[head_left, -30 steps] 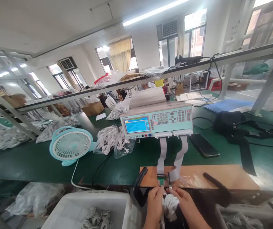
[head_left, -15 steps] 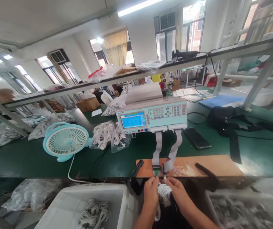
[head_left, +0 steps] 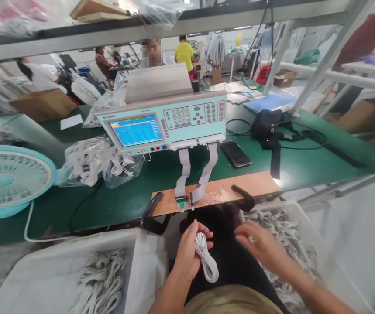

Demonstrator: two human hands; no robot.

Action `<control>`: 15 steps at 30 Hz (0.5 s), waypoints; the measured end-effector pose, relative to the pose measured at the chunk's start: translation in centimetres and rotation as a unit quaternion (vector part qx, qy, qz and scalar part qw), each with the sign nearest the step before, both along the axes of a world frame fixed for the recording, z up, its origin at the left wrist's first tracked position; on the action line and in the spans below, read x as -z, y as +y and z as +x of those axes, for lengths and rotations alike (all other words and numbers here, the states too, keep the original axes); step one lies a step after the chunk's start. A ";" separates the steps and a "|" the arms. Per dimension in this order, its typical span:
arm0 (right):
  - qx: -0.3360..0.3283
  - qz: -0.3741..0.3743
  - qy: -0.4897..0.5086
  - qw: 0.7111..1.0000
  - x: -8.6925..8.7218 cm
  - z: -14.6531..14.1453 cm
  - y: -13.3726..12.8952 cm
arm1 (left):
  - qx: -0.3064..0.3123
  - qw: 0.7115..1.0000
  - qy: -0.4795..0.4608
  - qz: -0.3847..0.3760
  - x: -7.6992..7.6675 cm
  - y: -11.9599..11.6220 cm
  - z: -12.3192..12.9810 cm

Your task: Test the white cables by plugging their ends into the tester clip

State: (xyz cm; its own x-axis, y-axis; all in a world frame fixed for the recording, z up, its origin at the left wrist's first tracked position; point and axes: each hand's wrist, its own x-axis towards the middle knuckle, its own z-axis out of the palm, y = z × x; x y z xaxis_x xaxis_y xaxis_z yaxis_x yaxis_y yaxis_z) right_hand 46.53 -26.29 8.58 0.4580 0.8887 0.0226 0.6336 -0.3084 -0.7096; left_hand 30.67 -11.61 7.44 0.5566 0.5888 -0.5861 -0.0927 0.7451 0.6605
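My left hand (head_left: 190,250) is closed round a coiled white cable (head_left: 207,259), whose looped end hangs below the fingers. It is above my lap, apart from the bench. To its right, my right hand (head_left: 259,244) is slightly blurred, with its fingers curled in. A small pale spot shows at its fingertips, too small to name. Beyond the hands, two grey ribbon cables (head_left: 202,185) run down from the teal bench tester (head_left: 164,120). They end at a green connector board (head_left: 181,204) and a smaller connector (head_left: 192,206) on the front edge of a wooden board (head_left: 256,181).
A white bin (head_left: 141,244) with coiled cables is at lower left, and another bin (head_left: 325,244) of cables at lower right. Black clamps (head_left: 153,213) grip the wooden board. A phone (head_left: 235,153), a pouch (head_left: 267,126), bagged cables (head_left: 92,159) and a fan (head_left: 10,181) lie around the tester.
Both hands have come away from the connectors towards me. The cable coil has moved down with my left hand; my right hand has moved off to the right. The view has tilted down.
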 end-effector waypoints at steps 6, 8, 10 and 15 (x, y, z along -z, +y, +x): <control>-0.076 0.050 0.094 0.991 0.9 -5.6 4.1 | 0.043 0.996 -0.029 0.072 -0.4 -1.4 0.6; -0.086 0.060 0.089 0.991 1.5 -5.8 4.3 | 0.051 0.994 -0.023 0.095 0.0 -1.4 0.4; -0.096 0.080 0.081 0.989 2.4 -5.6 4.4 | 0.052 0.990 -0.006 0.128 0.9 -1.1 0.3; -0.168 0.132 0.094 0.972 5.2 -5.0 4.7 | 0.052 0.985 -0.002 0.166 3.4 -0.4 0.7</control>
